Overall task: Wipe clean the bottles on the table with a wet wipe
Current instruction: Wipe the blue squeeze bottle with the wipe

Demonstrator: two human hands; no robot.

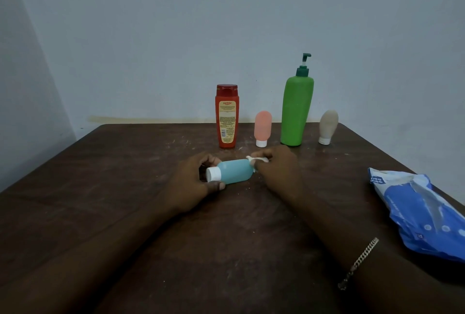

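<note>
A small teal bottle [234, 171] with a white cap lies sideways over the middle of the brown table [125, 188], cap pointing left. My left hand [193, 183] grips it near the cap end. My right hand [276, 170] pinches a crumpled white wet wipe [256, 159] against the bottle's base end. Behind stand a red-orange bottle [227, 116], a small pink bottle [263, 128] on its white cap, a tall green pump bottle [297, 110] and a small beige bottle [327, 126] on its cap.
A blue and white wet-wipe pack [422, 215] lies at the table's right edge. The wall rises directly behind the table. White specks dot the table top around the bottles.
</note>
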